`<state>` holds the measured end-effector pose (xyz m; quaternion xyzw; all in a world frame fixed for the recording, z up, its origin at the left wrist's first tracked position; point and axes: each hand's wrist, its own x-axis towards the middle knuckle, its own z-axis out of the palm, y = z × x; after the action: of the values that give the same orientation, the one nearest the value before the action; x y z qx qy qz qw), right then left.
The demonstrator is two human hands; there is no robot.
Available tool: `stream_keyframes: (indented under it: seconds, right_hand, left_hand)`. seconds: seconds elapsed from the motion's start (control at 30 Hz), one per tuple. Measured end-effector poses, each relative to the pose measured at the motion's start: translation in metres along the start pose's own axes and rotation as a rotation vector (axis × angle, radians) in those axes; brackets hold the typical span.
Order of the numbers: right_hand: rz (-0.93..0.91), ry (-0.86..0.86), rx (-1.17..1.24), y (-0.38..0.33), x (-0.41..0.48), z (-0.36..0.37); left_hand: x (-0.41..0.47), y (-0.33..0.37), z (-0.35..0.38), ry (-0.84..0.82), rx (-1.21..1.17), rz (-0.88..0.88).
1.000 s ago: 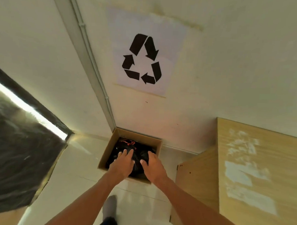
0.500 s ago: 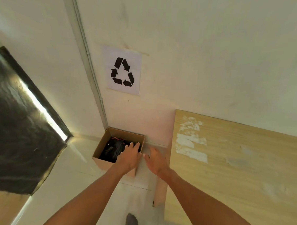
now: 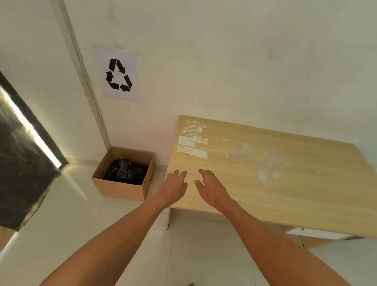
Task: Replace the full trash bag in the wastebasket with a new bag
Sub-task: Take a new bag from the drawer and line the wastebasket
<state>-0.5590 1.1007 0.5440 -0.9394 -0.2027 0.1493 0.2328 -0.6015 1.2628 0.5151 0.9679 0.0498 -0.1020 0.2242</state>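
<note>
At table point(image 3: 290, 169) corner: L hand point(image 3: 172, 190), R hand point(image 3: 212, 192) empty; bag point(image 3: 126, 171) in box point(image 3: 120, 190).

The trash bag point(image 3: 126, 171) lies in the cardboard box point(image 3: 120, 189) on the floor, left of the desk point(image 3: 279, 179); both hands hover over the desk's near-left corner.

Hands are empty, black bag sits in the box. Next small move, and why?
Probably turn from the corner to find a fresh bag. The tied black bag lies in the cardboard box, left hand and right hand hover open and empty, and no new bag shows here.
</note>
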Motion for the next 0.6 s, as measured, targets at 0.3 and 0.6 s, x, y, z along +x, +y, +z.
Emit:
stream_keyframes:
  seconds: [0.3,0.6]
  right_hand:
    - [0.151,0.094,-0.056,0.159,-0.117,-0.081]
    - [0.284,0.129,-0.012,0.385,-0.255,-0.180]
  left_hand:
    - [-0.004,0.176,0.063,-0.060,0.077,0.134]
    - [-0.017,0.402,0.178,-0.124,0.102,0.239]
